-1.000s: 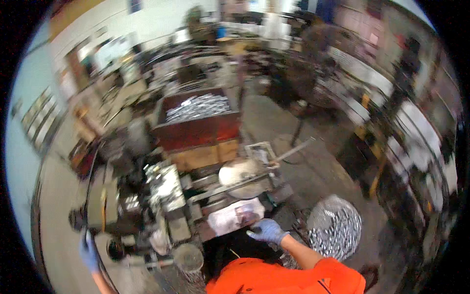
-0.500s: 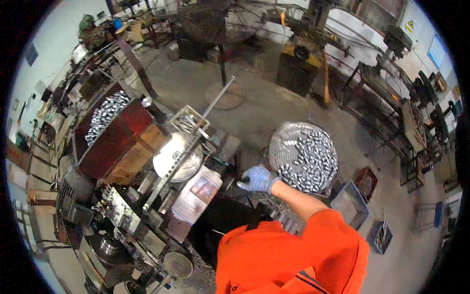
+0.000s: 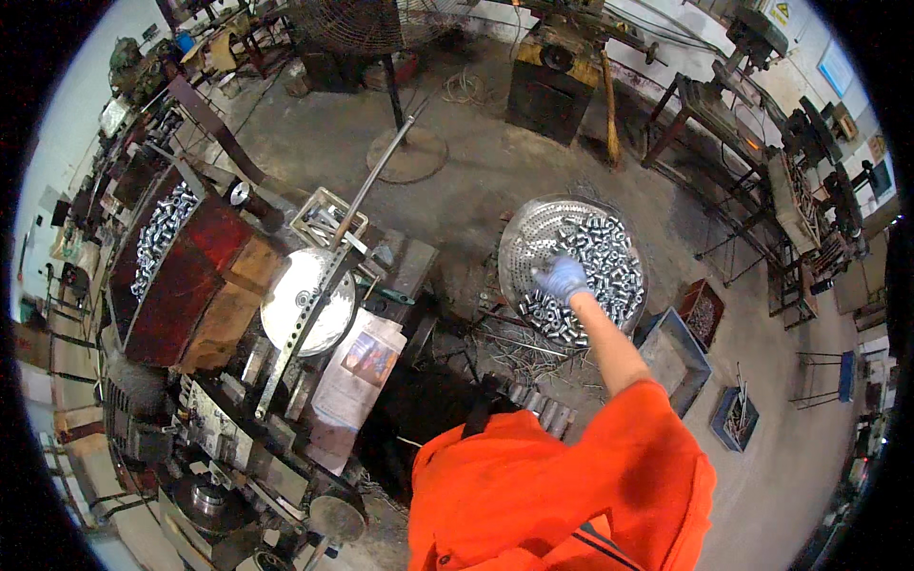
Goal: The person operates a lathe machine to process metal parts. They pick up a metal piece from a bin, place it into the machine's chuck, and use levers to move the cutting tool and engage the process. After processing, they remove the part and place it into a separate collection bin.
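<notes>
My right hand [image 3: 564, 278], in a pale blue-grey glove, is over the round perforated metal tray [image 3: 522, 238] at the right of my body. Its fingers point left and are loosely bent, with the thumb a little apart. Nothing shows between them. Short shiny metal cylinders [image 3: 609, 262] lie heaped on the right and near parts of the tray, just beside and under the hand. Whether the fingertips touch them I cannot make out. My left hand is out of view.
On the left stand a machine with a bright round disc [image 3: 303, 303], a perforated bar [image 3: 303, 333] and a paper sheet [image 3: 357, 371]. A red bin [image 3: 205, 276] holds more cylinders. Right of the tray are a grey bin [image 3: 681, 366] and a small blue box [image 3: 735, 419]. A fan stands behind.
My right hand has moved right and away from me, from beside the machine to above the tray of cylinders. The whole view has also shifted.
</notes>
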Action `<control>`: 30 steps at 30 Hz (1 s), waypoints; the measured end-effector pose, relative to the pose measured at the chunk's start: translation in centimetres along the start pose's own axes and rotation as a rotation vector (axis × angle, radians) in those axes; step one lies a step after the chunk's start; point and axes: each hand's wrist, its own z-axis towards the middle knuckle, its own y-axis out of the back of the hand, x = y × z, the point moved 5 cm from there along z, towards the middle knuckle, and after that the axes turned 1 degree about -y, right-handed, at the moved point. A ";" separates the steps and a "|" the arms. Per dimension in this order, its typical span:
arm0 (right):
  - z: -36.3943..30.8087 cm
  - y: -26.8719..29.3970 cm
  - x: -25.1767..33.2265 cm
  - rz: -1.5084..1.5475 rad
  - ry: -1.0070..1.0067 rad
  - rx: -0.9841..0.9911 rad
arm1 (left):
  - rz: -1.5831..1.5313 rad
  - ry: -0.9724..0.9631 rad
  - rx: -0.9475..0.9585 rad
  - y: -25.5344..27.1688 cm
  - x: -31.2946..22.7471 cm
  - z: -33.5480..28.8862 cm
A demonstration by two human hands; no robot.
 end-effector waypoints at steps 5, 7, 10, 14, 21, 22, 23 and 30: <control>3.3 3.3 -1.2 0.018 -0.006 0.043 | 0.034 -0.035 -0.052 0.7 0.2 -1.3; 2.5 3.0 -0.8 0.026 0.042 0.057 | 0.084 -0.070 -0.035 0.4 -0.7 -2.1; -2.4 2.0 2.3 0.147 0.262 0.170 | 0.056 0.013 -0.063 1.0 -0.2 -2.2; -7.5 0.6 5.2 -0.003 0.473 0.017 | -0.024 0.002 -0.065 0.6 0.3 -2.1; -4.7 -3.5 5.7 -0.176 0.214 0.310 | -0.009 -0.019 -0.125 1.0 3.6 1.0; -4.4 -3.2 6.3 -0.192 0.233 0.324 | -0.052 -0.012 -0.102 1.1 4.3 1.2; -4.2 -2.9 6.9 -0.209 0.253 0.339 | -0.095 -0.006 -0.080 1.1 4.9 1.5; -2.6 -3.5 6.9 -0.200 0.259 0.368 | 0.055 -0.022 0.013 1.0 4.9 2.7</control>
